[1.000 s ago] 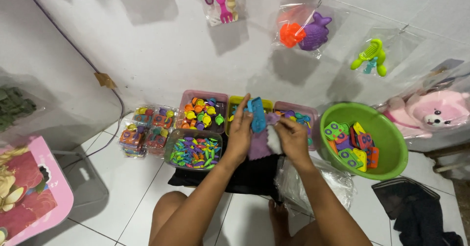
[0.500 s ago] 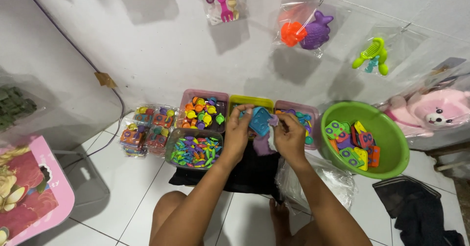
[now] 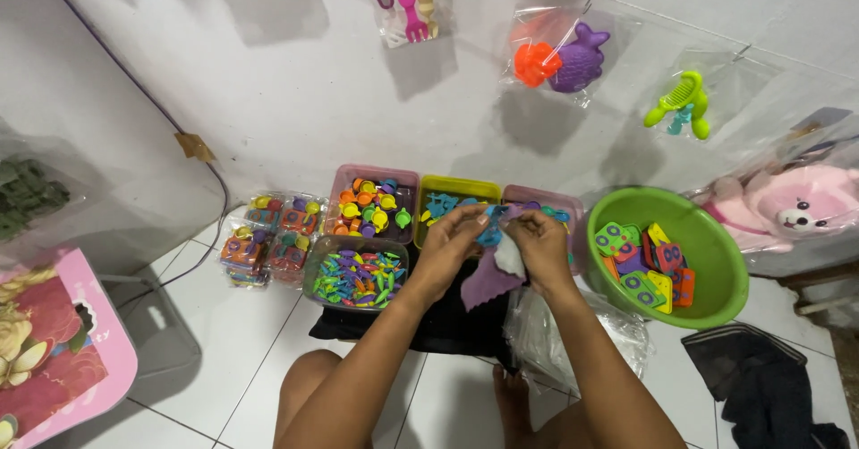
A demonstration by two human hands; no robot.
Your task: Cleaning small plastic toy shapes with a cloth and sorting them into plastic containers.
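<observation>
My left hand [image 3: 446, 250] and my right hand [image 3: 540, 245] meet over the middle of the floor, in front of the toy bins. Between their fingertips is a small blue plastic toy piece [image 3: 489, 232]; both hands pinch it. My right hand also holds a purple cloth with a white patch [image 3: 494, 271], which hangs down below the fingers over a black cloth [image 3: 447, 319] on the floor.
Several bins of small coloured plastic toys [image 3: 371, 207] line the wall. A green basin [image 3: 716, 243] with foam number tiles stands at the right, a clear plastic bag [image 3: 582, 333] in front of it. Bagged toys hang on the wall. A pink stool [image 3: 54, 351] is at left.
The blue piece has come down from upright in my left hand to between both hands' fingertips. The purple cloth now hangs lower from my right hand.
</observation>
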